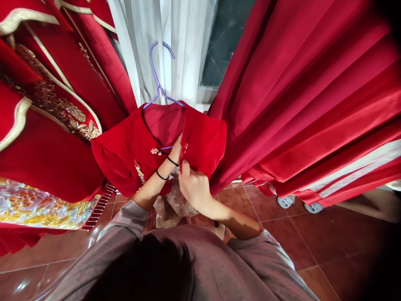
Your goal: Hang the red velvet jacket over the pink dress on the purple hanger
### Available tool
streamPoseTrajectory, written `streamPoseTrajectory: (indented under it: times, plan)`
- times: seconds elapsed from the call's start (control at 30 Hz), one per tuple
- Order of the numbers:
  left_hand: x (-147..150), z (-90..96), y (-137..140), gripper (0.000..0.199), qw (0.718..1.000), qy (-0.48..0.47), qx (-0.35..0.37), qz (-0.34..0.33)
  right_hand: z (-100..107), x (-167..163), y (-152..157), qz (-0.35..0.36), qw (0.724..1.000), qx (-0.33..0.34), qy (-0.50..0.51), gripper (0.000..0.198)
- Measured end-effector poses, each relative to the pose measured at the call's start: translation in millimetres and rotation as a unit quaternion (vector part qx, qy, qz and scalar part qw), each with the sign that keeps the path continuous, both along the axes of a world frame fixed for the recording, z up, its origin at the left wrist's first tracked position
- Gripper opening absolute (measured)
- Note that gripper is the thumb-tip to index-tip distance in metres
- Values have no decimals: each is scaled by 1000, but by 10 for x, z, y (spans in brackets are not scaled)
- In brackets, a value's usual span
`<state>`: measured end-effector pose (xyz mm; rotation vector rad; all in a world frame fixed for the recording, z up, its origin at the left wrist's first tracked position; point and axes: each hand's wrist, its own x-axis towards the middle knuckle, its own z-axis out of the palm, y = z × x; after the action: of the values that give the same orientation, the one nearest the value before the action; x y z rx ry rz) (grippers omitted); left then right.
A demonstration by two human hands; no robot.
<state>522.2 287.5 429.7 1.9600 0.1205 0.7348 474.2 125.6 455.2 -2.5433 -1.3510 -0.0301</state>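
A short red jacket (122,142) with small beaded ornaments (156,151) on its front hangs on a purple hanger (160,88). My left hand (176,154) reaches into the front opening, behind the panel on the right. Its fingers are hidden by the cloth, and two black bands circle the wrist. My right hand (196,186) is closed on the front edge of that same panel, low down, with the thumb uppermost. Pale lacy fabric (172,205) shows below the jacket, between my arms.
Red garments with gold trim (46,159) fill the left side. A long red drape (282,83) spreads across the right. White curtains (184,50) and a dark window pane (225,46) are behind the hanger. The floor has reddish tiles (269,225).
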Motion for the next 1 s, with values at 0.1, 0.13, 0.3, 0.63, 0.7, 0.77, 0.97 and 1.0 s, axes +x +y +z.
streamPoseTrajectory:
  times: [0.1,0.13,0.3,0.63,0.7,0.77,0.97,1.0]
  plan:
    - [-49,20,18,28,1000,-18,4,-5,-214,-68,86,-40,997,-55,37,45]
    - [-71,47,32,27,1000,-26,8,-9,-224,-90,83,-41,996,-64,47,44]
    - [-223,189,97,27,999,-45,14,18,-139,-206,21,47,994,-79,66,43]
    - [-389,63,46,21,967,138,199,75,-135,853,77,-226,970,89,-22,43]
    - [-353,12,65,22,968,135,199,78,-148,752,-35,-172,978,107,-45,50]
    - [-326,-24,75,22,969,130,196,80,-203,589,-159,-127,981,131,-71,56]
    - [-680,151,91,28,972,10,235,-4,-183,639,-204,-132,987,74,-54,48]
    - [-818,209,129,29,969,-29,243,36,-110,742,-165,-135,979,134,-68,48]
